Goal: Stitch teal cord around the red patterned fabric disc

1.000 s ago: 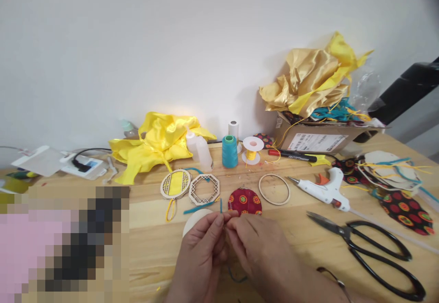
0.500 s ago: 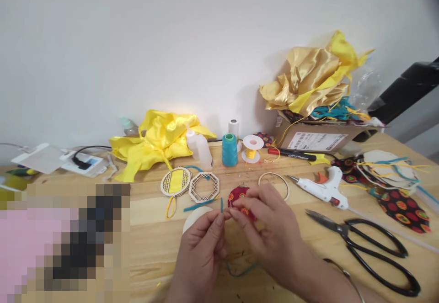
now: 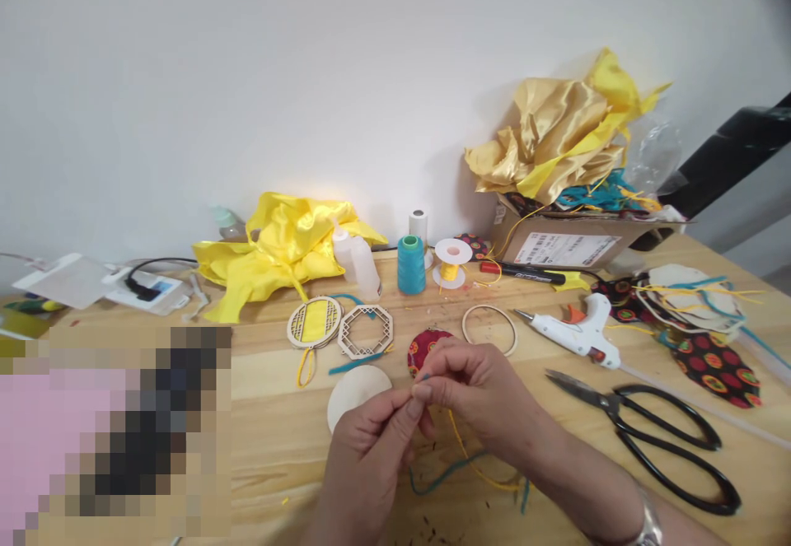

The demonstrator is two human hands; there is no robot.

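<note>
My left hand and my right hand meet over the table, thumbs and forefingers pinched together. Between the fingertips shows a tiny tip of teal cord; most of what they grip is hidden. Below the hands a length of teal cord curves over the wood, with a yellow cord beside it. Just behind my fingers lies a red patterned fabric piece, partly covered. A pale round disc is next to my left hand, its lower edge overlapped by it.
Black-handled scissors and a white glue gun lie right, near a thin hoop. Behind stand a teal thread cone, a yellow cord spool and glue bottles. Lattice frames lie left; a cardboard box stands back right.
The upright teal end above my left fingers has gone down into the pinch, leaving only a tip. My right fingertips have closed in against the left. More yellow and teal cord shows below.
</note>
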